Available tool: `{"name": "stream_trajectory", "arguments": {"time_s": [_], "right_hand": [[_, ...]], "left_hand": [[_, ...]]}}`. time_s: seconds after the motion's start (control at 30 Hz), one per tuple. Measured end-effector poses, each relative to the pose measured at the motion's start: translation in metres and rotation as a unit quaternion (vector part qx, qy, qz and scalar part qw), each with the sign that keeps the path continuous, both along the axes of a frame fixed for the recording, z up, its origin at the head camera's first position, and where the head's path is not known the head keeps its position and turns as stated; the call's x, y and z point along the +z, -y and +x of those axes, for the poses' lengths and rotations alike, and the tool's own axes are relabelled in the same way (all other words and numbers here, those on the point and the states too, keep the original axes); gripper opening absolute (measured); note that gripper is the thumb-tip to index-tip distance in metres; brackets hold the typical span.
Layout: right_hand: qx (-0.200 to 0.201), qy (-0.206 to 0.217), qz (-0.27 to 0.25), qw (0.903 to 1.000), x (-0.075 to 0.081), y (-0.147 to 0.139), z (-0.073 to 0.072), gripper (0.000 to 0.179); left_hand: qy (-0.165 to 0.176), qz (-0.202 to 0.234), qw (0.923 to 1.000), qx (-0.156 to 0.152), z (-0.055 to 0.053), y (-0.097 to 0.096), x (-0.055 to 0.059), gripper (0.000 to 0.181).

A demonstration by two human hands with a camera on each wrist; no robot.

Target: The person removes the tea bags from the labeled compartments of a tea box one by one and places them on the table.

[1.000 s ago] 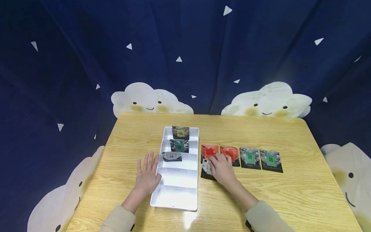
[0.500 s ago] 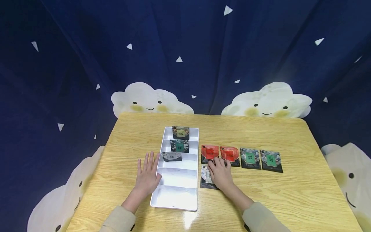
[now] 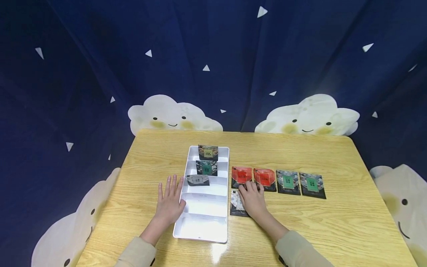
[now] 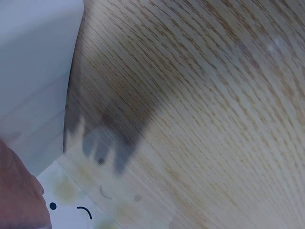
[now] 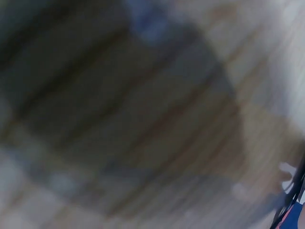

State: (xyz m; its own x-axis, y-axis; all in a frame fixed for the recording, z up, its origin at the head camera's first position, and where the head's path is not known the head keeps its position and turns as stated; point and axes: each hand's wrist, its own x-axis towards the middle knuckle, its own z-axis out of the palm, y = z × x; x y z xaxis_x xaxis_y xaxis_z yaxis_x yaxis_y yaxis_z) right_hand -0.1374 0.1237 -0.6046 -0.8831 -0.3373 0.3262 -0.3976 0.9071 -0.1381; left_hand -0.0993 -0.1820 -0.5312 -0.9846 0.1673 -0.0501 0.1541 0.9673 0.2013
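Observation:
My right hand (image 3: 255, 202) is at the upper right part of a white-and-black sachet (image 3: 236, 210), fingers bent and thumb over its face. The sachet lies flat and the hand hides its right side. Just beyond the fingertips lie two red-and-black sachets (image 3: 241, 173). My left hand (image 3: 169, 205) has its fingers straight and spread, resting along the left rim of a white compartment tray (image 3: 203, 224). In the tray, a brown sachet (image 3: 208, 152), a dark green sachet (image 3: 206, 168) and a grey sachet (image 3: 198, 180) lean in the three far compartments.
To the right of the red sachets lie two green-labelled sachets (image 3: 288, 182) in the same row on the wooden table (image 3: 333, 230). A dark blue curtain (image 3: 233, 55) with cloud pictures stands behind the table. The right wrist view is mostly blurred wood.
The white-and-black sachet has moved toward the person, off the near edge of the red sachet, and now lies flat. My right hand has shifted slightly nearer and left; the left hand is still.

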Motion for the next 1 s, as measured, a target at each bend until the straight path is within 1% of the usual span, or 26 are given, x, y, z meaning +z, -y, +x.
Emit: {"name": "stream_trajectory", "arguments": {"time_s": [0.23,0.4,0.57,0.7,0.8,1.0], "right_hand": [[-0.009,-0.005,0.003,0.9999,0.000,0.001,0.000,0.014],[-0.010,-0.009,0.006,0.9999,0.000,0.000,-0.001,0.014],[-0.013,0.013,-0.004,0.9998,0.006,0.000,-0.002,0.017],[-0.019,0.021,-0.010,0.9996,0.014,0.001,-0.005,0.018],[-0.017,0.017,-0.017,0.9996,0.022,0.003,-0.009,0.020],[0.003,0.004,-0.032,0.9995,0.044,0.015,-0.019,0.023]], "left_hand": [[0.017,-0.008,0.9998,0.004,0.000,-0.001,0.002,0.069],[0.017,-0.010,0.9998,0.003,0.001,-0.001,0.002,0.068],[0.007,-0.008,0.9999,0.003,0.001,-0.001,0.003,0.068],[0.009,-0.010,0.9999,0.002,0.000,-0.001,0.004,0.068],[0.007,-0.014,0.9999,0.001,0.000,-0.001,0.004,0.068],[0.001,-0.018,0.9998,0.000,0.000,0.000,0.003,0.068]]}}
